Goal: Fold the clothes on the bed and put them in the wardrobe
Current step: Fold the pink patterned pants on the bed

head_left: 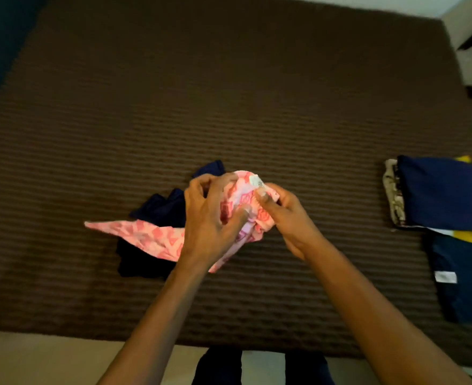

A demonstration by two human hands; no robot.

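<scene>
head view: both hands mid-bed, left hand [210,218] and right hand [282,215] with fingers curled, pinching the pink garment [151,237] over dark clothes [157,209]; folded stack [440,195] hugs the right edge, wide bed [229,93] beyond.

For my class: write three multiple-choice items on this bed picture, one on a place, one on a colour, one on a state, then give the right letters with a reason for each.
1. Where do the folded clothes lie?
A. at the right edge of the bed
B. at its far left corner
C. on the floor

2. What colour is the cloth in the hands?
A. green
B. pink with red marks
C. plain white

3. How does the left hand stand?
A. flat on the bed
B. hanging idle
C. in a grip on the cloth

Key: 1 A, the pile sits at the right edge. 2 B, the print shows. 3 C, like the right hand, its fingers curl round the cloth.
</scene>
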